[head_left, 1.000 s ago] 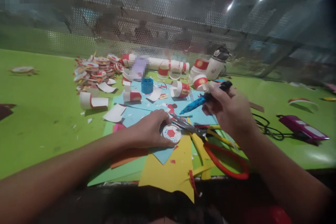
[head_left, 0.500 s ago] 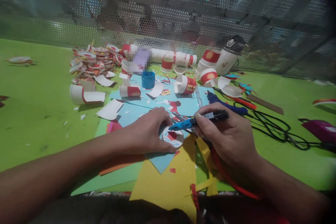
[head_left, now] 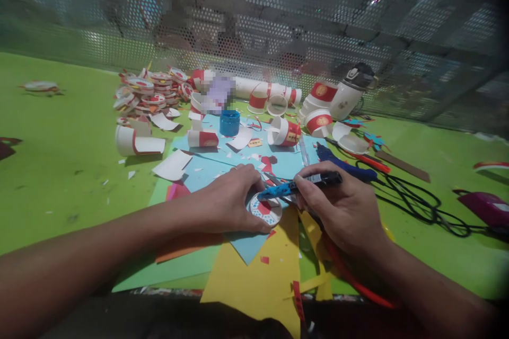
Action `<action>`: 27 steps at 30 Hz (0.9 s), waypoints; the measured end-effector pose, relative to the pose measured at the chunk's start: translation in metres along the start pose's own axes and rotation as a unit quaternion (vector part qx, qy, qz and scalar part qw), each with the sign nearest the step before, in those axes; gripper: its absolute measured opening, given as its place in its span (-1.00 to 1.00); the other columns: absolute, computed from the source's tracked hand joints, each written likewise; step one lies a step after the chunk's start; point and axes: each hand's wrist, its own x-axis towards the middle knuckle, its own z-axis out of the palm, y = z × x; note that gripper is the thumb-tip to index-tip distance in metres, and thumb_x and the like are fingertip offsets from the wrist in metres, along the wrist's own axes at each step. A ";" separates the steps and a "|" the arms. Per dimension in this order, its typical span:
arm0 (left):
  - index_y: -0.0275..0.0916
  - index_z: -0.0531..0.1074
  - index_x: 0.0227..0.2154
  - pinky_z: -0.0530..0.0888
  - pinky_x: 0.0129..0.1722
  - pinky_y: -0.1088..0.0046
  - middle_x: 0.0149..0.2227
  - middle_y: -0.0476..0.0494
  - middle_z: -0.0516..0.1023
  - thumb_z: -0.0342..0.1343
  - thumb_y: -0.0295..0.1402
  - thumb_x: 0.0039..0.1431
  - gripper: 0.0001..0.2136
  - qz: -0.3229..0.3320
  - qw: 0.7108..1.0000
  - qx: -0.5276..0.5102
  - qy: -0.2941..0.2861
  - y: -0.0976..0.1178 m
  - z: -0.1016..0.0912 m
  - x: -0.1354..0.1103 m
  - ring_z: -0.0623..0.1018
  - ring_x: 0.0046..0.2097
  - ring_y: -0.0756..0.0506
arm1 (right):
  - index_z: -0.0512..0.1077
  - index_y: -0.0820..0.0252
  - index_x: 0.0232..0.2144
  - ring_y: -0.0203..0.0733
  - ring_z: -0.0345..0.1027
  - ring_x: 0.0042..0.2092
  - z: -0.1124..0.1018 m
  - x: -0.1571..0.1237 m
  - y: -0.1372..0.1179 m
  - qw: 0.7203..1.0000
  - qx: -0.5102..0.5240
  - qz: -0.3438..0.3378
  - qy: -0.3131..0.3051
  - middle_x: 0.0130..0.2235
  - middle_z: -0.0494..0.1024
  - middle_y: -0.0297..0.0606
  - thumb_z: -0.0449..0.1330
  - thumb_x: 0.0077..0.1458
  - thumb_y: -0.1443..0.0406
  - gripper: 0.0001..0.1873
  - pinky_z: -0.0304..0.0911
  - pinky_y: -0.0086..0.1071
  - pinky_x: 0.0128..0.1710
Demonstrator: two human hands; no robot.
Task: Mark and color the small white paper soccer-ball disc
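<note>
Your left hand (head_left: pixel 234 198) is curled closed around the disc (head_left: pixel 269 213), over the blue paper (head_left: pixel 247 250); your right hand (head_left: pixel 344 204) grips the pen (head_left: pixel 292 187); brace the disc; apply light tip pressure.

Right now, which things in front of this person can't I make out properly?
In the head view:
White disc: left edge covered by the left hand.
Scissors: partly hidden behind the right hand.
Marker: label writing too small to read.
Lilac object: blurred by pixelation.
Magenta device: cut off by the right edge.
</note>
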 end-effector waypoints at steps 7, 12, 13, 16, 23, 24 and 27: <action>-0.20 0.31 -0.31 0.29 -0.34 0.39 -0.26 -0.04 0.33 0.35 -0.13 -0.15 -0.58 0.004 1.000 0.003 0.001 0.000 0.000 0.001 0.35 -0.27 -0.11 | 0.42 0.20 -0.37 -0.42 0.30 -0.54 0.001 -0.001 0.004 1.000 0.006 0.000 -0.004 -0.54 0.43 -0.44 0.22 0.15 0.31 -0.93 0.24 -0.56 -0.51; -0.20 0.30 -0.33 0.27 -0.36 0.40 -0.28 -0.03 0.32 0.34 -0.14 -0.15 -0.59 0.008 1.000 0.002 0.003 -0.002 0.001 0.000 0.34 -0.29 -0.09 | 0.42 0.19 -0.38 -0.42 0.30 -0.53 0.001 -0.001 0.004 1.000 0.003 0.000 -0.005 -0.53 0.43 -0.44 0.21 0.16 0.31 -0.92 0.24 -0.56 -0.50; -0.20 0.30 -0.33 0.27 -0.36 0.40 -0.28 -0.03 0.32 0.34 -0.13 -0.16 -0.59 0.008 1.000 0.002 0.004 -0.002 0.002 0.000 0.34 -0.29 -0.09 | 0.42 0.20 -0.38 -0.42 0.30 -0.53 0.001 -0.001 0.004 1.000 0.002 -0.001 -0.005 -0.53 0.43 -0.44 0.21 0.17 0.31 -0.91 0.24 -0.56 -0.50; -0.19 0.30 -0.33 0.27 -0.36 0.40 -0.28 -0.02 0.32 0.33 -0.12 -0.14 -0.59 0.011 1.000 0.004 0.006 -0.004 0.002 0.000 0.34 -0.29 -0.09 | 0.42 0.21 -0.40 -0.43 0.28 -0.53 0.001 0.000 0.002 1.000 -0.012 -0.007 -0.007 -0.54 0.43 -0.43 0.20 0.17 0.31 -0.90 0.23 -0.56 -0.50; -0.20 0.29 -0.34 0.27 -0.35 0.39 -0.28 -0.03 0.33 0.34 -0.14 -0.15 -0.60 0.001 1.000 0.010 0.000 0.001 0.000 0.000 0.34 -0.27 -0.10 | 0.41 0.24 -0.40 -0.43 0.26 -0.57 0.004 -0.001 0.001 1.000 0.004 0.008 -0.003 -0.58 0.40 -0.45 0.20 0.17 0.31 -0.88 0.21 -0.54 -0.53; -0.20 0.29 -0.34 0.27 -0.35 0.40 -0.28 -0.03 0.33 0.34 -0.13 -0.15 -0.59 0.000 1.000 0.008 0.000 0.001 -0.001 0.000 0.35 -0.27 -0.11 | 0.41 0.24 -0.40 -0.43 0.25 -0.58 0.004 -0.001 0.001 1.000 0.009 0.012 -0.001 -0.59 0.39 -0.45 0.20 0.17 0.30 -0.88 0.20 -0.54 -0.55; -0.21 0.30 -0.34 0.26 -0.35 0.41 -0.28 -0.03 0.33 0.34 -0.12 -0.14 -0.59 0.003 1.000 0.004 0.000 0.001 -0.001 0.000 0.35 -0.27 -0.11 | 0.42 0.22 -0.40 -0.41 0.24 -0.60 0.003 -0.004 0.000 0.999 0.008 0.025 0.020 -0.61 0.40 -0.45 0.21 0.17 0.27 -0.86 0.18 -0.52 -0.58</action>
